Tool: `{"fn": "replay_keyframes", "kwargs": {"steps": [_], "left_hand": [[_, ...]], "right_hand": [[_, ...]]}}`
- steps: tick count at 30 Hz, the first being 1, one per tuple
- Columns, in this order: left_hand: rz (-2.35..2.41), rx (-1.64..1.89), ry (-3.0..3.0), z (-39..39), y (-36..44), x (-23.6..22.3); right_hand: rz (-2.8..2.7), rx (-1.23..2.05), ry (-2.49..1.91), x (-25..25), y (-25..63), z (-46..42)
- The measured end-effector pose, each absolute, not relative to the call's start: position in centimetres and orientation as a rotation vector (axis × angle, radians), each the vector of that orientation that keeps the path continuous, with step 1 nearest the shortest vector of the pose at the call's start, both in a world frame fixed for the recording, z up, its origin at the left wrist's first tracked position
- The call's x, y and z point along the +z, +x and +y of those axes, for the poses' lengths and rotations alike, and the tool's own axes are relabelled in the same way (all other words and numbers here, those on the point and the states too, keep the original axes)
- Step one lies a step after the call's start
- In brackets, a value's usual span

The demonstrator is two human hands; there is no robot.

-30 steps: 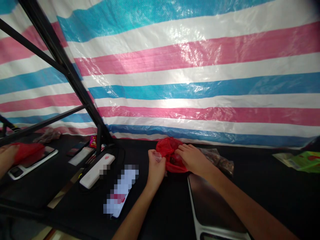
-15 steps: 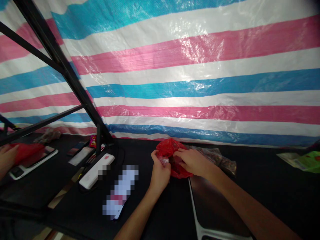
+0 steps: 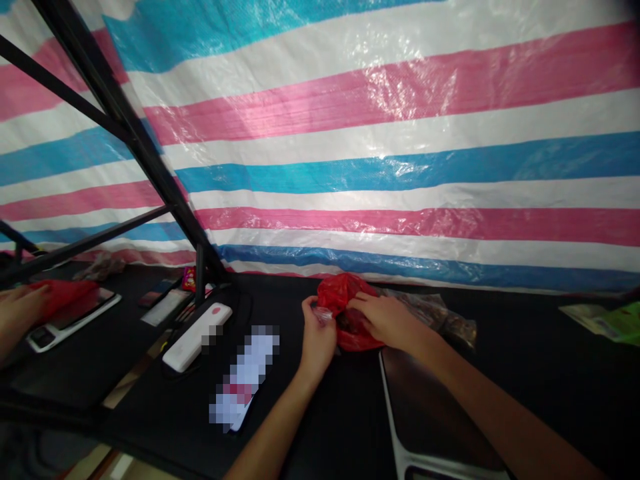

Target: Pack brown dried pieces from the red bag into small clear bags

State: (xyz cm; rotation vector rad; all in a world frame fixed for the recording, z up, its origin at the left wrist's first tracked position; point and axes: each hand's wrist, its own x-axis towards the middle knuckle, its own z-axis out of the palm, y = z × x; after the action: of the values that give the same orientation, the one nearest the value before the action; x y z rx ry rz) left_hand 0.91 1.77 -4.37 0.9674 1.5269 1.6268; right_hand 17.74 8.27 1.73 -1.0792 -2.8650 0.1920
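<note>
A crumpled red plastic bag (image 3: 342, 291) sits on the black tabletop, its mouth towards me, with something dark inside that I cannot make out. My left hand (image 3: 319, 343) is closed at its left side, pinching a small clear plastic bag (image 3: 323, 314). From the right, my right hand (image 3: 390, 321) reaches into the mouth, fingers bent and fingertips hidden. Behind that hand lies a clear bag of brown dried pieces (image 3: 463, 328). Under my right forearm is a flat scale (image 3: 430, 400) with a dark plate and silver rim.
To the left lie a phone (image 3: 245, 380) with a blurred screen and a white power bank (image 3: 197, 338) with cables. A black metal frame (image 3: 150, 167) stands beside them. Beyond it, another person's hand (image 3: 23, 313) holds a red bag (image 3: 70, 300). A green packet (image 3: 625, 323) lies far right.
The view has shifted slightly. My left hand has tilted a little and the clear bag in it looks smaller. My right hand stays at the red bag's mouth.
</note>
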Motion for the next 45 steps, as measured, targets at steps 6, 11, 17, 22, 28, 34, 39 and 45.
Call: {"fn": "replay_keyframes", "kwargs": {"steps": [6,11,17,22,28,34,39,45], "left_hand": [[1.428,1.664,0.78,1.9,1.2,-4.7],[1.389,1.644,0.738,1.8,1.4,-4.3],[1.291,1.643,0.783,1.7,1.4,-3.2],[1.232,1.677,0.801,1.7,1.2,-3.0],[1.48,1.72,0.927,2.1,0.5,-3.7],[1.814,1.648,1.298,1.3,0.6,-3.4],[1.753,1.459,1.654,0.7,0.5,-3.2],[1.628,1.269,2.016,0.5,0.3,-3.4]], "right_hand": [[-2.89,0.196,-1.075,2.2,17.4,7.7],[-2.879,0.276,-1.121,2.2,17.3,7.5],[-2.832,0.34,-1.129,1.8,17.4,7.9],[-2.741,0.605,-1.083,1.9,18.2,8.5],[-2.581,0.954,-0.876,2.1,19.1,9.5],[-2.406,1.178,-0.78,3.5,19.4,9.8],[-2.363,1.134,-0.737,5.7,19.8,9.0],[-2.528,0.9,-0.699,7.0,19.3,7.2]]}}
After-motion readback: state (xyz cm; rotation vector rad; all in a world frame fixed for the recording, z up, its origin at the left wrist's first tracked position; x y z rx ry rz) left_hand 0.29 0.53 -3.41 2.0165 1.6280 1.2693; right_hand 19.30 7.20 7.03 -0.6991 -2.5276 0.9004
